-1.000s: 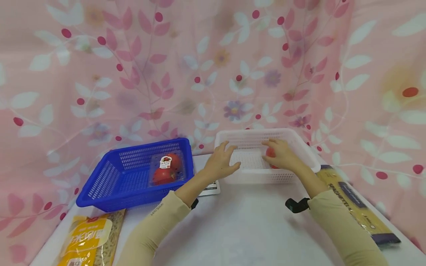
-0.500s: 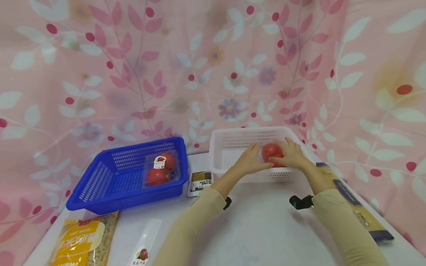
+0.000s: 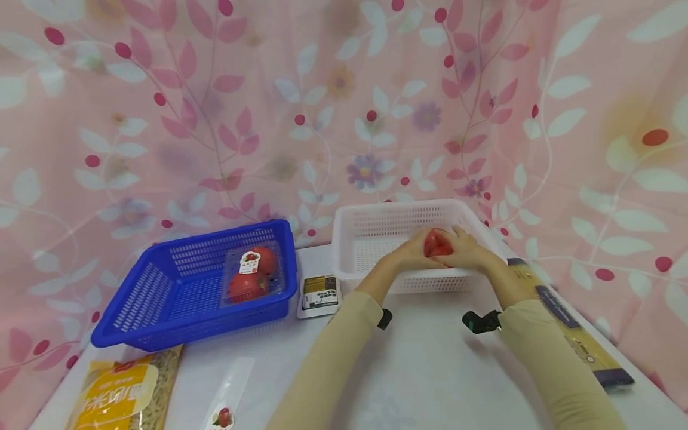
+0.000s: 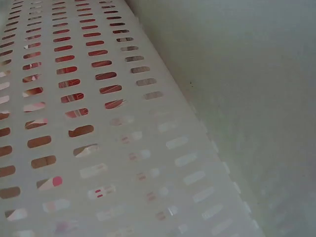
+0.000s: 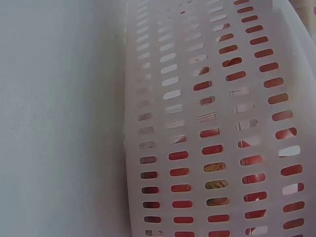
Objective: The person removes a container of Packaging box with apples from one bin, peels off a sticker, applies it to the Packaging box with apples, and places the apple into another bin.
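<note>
Inside the white slotted basket (image 3: 430, 282), red tomatoes (image 3: 438, 243) show between my two hands, seemingly in a clear plastic pack. My left hand (image 3: 409, 252) grips them from the left, my right hand (image 3: 466, 249) from the right, so their sides are mostly hidden. The left wrist view looks at the basket's outer wall (image 4: 123, 163), with red showing through its slots. Through the same kind of slots in the right wrist view, tomatoes (image 5: 182, 204) and bits of shiny plastic appear.
A blue basket (image 3: 115, 298) at the left holds a clear tomato pack (image 3: 251, 278). Between the baskets lies a small flat packet (image 3: 319, 292). A yellow bag (image 3: 120, 391) and a label strip (image 3: 231, 391) lie at front left, a spaghetti pack (image 3: 570, 325) at right.
My left hand has moved right, from the basket's left side to the tomatoes. Both hands have closed in around them. The head view has shifted slightly right.
</note>
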A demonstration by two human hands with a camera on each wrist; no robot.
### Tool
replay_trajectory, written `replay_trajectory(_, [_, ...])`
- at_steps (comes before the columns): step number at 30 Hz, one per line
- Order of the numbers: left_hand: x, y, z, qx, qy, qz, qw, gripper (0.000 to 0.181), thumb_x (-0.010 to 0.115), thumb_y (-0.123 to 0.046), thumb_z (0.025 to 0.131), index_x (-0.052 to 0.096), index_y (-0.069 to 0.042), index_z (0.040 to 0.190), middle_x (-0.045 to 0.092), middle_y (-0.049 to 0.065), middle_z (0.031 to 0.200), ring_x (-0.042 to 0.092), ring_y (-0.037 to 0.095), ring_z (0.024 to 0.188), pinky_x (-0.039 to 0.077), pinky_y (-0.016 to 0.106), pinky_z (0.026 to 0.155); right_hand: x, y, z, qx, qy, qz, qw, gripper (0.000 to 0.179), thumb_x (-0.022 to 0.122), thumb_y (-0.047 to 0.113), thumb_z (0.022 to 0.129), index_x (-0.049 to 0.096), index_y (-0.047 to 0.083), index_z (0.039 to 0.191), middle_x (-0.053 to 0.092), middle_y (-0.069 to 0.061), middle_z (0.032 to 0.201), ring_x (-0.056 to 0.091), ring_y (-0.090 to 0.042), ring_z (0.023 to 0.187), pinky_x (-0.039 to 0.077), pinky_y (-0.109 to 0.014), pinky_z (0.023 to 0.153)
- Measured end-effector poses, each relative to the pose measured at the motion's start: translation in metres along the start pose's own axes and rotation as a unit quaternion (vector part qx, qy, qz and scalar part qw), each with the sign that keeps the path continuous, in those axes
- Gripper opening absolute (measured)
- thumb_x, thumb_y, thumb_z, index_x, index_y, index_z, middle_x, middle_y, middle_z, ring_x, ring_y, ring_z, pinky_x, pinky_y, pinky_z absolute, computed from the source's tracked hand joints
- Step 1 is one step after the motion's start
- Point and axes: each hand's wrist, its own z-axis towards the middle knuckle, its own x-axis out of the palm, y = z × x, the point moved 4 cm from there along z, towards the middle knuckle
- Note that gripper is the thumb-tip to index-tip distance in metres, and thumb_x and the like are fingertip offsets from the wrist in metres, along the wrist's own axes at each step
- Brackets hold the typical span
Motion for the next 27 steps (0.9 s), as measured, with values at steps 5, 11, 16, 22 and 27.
replay_trajectory(5, [0.001, 0.002, 0.004, -0.022, 0.02, 0.067, 0.9973, 0.087, 0.075, -0.024, 0.076, 0.022, -0.003, 0.142, 0.031, 0.011, 0.141, 0.033, 0.018, 0.128, 0.028, 0.022, 0.103, 0.002, 0.006, 0.0, 0.019, 0.024, -0.005, 0.9995, 0.078, 0.06, 0.043, 0.084, 0.027, 0.003, 0.142, 0.021, -0.03, 0.139, 0.031, -0.051, 0.118, 0.036, -0.062, 0.089])
replay_trajectory(11, [0.004, 0.01, 0.006, -0.073, 0.035, 0.095, 0.9921, 0.084, 0.072, -0.032, 0.077, 0.025, -0.008, 0.143, 0.023, 0.01, 0.147, 0.03, 0.02, 0.13, 0.029, 0.029, 0.104, 0.003, 0.005, 0.001, 0.023, 0.037, -0.008, 0.999, 0.075, 0.06, 0.04, 0.085, 0.027, 0.004, 0.143, 0.021, -0.03, 0.14, 0.032, -0.049, 0.118, 0.037, -0.061, 0.089])
replay_trajectory(16, [0.005, 0.013, 0.002, -0.102, 0.036, 0.077, 0.9912, 0.084, 0.072, -0.033, 0.077, 0.027, -0.012, 0.144, 0.019, 0.007, 0.15, 0.028, 0.021, 0.132, 0.033, 0.034, 0.102, 0.005, 0.002, 0.001, 0.038, 0.033, 0.01, 0.9987, 0.074, 0.058, 0.043, 0.086, 0.029, 0.004, 0.142, 0.013, -0.034, 0.143, 0.023, -0.054, 0.123, 0.03, -0.066, 0.09])
replay_trajectory(22, [0.004, 0.012, 0.0, -0.109, 0.033, 0.066, 0.9912, 0.079, 0.071, -0.029, 0.079, 0.029, -0.015, 0.144, 0.013, 0.011, 0.151, 0.021, 0.023, 0.135, 0.037, 0.036, 0.099, 0.001, 0.002, 0.002, 0.042, 0.003, 0.015, 0.999, 0.068, 0.057, 0.044, 0.087, 0.038, 0.002, 0.138, 0.021, -0.035, 0.14, 0.027, -0.052, 0.123, 0.032, -0.064, 0.09])
replay_trajectory(27, [0.002, 0.014, -0.001, -0.112, 0.043, 0.071, 0.9902, 0.079, 0.07, -0.03, 0.08, 0.027, -0.013, 0.145, 0.009, 0.013, 0.152, 0.016, 0.025, 0.137, 0.035, 0.038, 0.101, 0.0, 0.002, 0.003, 0.047, 0.004, 0.014, 0.9988, 0.068, 0.057, 0.041, 0.087, 0.038, 0.0, 0.137, 0.021, -0.034, 0.141, 0.025, -0.051, 0.125, 0.03, -0.064, 0.092])
